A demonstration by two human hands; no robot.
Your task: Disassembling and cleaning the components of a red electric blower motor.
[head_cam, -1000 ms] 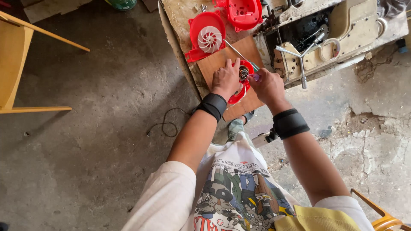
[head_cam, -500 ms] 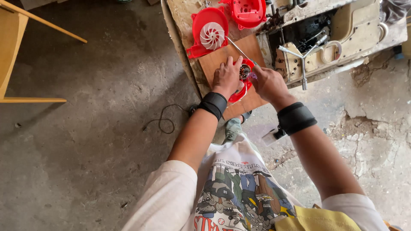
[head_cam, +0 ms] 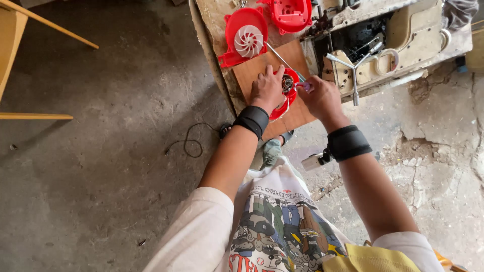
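On wooden board [head_cam: 262,70], left hand [head_cam: 267,90] half hiding red housing [head_cam: 290,93], right hand [head_cam: 320,95] grip clenching screwdriver [head_cam: 282,59].

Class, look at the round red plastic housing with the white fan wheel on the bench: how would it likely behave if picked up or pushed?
The red fan housing looks like thin moulded plastic, so probably stiff and light for its size. It lies flat on the bench, so it seems likelier to slide than roll or tip. Its white fan wheel has thin blades that may be fragile.

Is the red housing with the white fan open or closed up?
Open: the red housing lies face up on the bench, its white fan uncovered.
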